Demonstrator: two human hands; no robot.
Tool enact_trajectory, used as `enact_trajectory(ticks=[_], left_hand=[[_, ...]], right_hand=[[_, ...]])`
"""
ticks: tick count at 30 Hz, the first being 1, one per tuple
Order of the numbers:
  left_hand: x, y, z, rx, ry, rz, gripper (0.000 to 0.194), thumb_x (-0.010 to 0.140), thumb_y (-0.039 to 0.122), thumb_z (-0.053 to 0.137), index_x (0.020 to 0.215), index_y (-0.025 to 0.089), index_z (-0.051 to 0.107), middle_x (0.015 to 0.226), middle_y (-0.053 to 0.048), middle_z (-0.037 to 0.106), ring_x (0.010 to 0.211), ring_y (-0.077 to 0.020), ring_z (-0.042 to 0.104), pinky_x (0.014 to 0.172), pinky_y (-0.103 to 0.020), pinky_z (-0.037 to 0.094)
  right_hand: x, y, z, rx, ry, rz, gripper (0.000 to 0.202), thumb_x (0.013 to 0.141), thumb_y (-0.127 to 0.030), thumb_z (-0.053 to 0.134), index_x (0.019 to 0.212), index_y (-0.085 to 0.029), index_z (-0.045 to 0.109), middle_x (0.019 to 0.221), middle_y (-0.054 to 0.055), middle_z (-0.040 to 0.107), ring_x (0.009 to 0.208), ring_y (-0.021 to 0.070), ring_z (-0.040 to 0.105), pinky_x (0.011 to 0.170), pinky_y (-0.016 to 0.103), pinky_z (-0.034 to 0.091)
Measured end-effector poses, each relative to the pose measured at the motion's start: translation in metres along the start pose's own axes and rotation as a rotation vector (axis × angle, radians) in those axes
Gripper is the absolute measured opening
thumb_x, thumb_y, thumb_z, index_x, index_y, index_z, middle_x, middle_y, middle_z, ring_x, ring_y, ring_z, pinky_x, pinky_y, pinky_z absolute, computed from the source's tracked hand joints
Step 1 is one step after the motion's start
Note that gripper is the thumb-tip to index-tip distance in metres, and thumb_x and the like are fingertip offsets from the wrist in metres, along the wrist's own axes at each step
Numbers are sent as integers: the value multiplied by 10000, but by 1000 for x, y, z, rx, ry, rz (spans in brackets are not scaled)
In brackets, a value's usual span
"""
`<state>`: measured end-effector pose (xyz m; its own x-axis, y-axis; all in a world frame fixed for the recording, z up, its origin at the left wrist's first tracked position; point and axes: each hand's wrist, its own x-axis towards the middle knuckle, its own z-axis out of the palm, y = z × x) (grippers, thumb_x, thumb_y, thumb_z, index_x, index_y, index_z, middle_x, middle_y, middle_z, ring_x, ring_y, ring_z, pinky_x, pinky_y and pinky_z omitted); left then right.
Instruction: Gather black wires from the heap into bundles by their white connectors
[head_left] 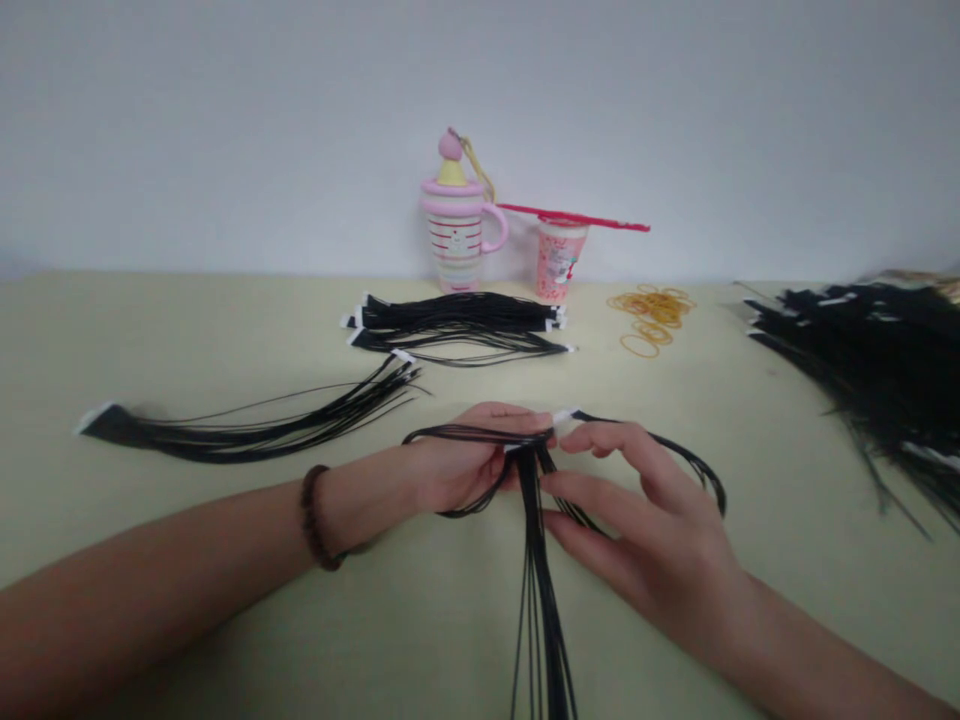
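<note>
My left hand (480, 455) is closed around black wire harnesses (531, 500) with white connectors. Its thumb and fingers pinch them near the connector ends. Some wires hang straight down toward the near edge of the view, and others loop back over the left wrist and out to the right. My right hand (652, 520) is just right of the connectors, its fingers curved and apart, with the fingertips close to the wires. Whether they touch the wires is unclear. A single wire harness (247, 430) lies on the table to the left.
Behind my hands is a stack of wire harnesses (457, 315). Yellow rubber bands (652, 310) lie to its right. A pink cup with a handle (456, 235) and a pink paper cup (560, 260) with a red stick (577, 217) across it stand by the wall. A large harness pile (862, 350) is at right.
</note>
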<state>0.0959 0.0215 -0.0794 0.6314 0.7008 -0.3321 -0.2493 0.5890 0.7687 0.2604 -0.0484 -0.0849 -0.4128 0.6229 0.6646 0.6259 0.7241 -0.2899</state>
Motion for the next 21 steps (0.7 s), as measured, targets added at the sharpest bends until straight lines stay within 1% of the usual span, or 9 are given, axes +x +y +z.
enact_trajectory(ticks=[3,8,11,14,17,21], left_hand=[[-2,-2,3,-18,-28,-14,104,769,174,598,712,93,632,601,-12,578,496,-52,502,445,-143,356],[-3,-4,4,-37,-137,-16,88,771,181,598,748,96,609,653,-8,540,548,-53,489,485,-152,350],[0,-5,3,-6,-129,-11,110,736,197,641,719,96,601,624,2,518,523,-49,471,468,-153,337],[3,-6,1,22,-113,7,142,722,219,656,688,102,583,603,10,501,509,-48,463,450,-150,326],[4,-7,0,41,-109,14,140,738,239,639,724,114,578,622,11,501,520,-51,471,461,-151,333],[3,-6,-2,83,-126,-1,163,747,276,632,760,129,562,621,21,480,498,-44,441,463,-159,323]], right_hand=[[-2,-2,1,-47,48,2,171,770,-119,610,920,-198,634,996,64,521,925,146,540,765,274,485],[-1,1,4,-53,81,-24,190,774,-101,607,949,-173,611,947,56,576,898,145,555,810,317,482],[0,4,5,-56,99,-52,170,762,-92,621,920,-157,623,927,61,605,893,153,566,817,339,475],[0,5,4,-55,115,-56,166,743,-79,640,888,-159,648,924,65,620,879,166,574,785,350,478],[0,7,2,-85,133,-67,169,722,-73,660,867,-160,664,911,67,637,884,188,570,758,360,478],[-2,11,2,-135,143,-99,179,717,-75,669,867,-172,666,935,58,649,926,205,556,767,371,471]])
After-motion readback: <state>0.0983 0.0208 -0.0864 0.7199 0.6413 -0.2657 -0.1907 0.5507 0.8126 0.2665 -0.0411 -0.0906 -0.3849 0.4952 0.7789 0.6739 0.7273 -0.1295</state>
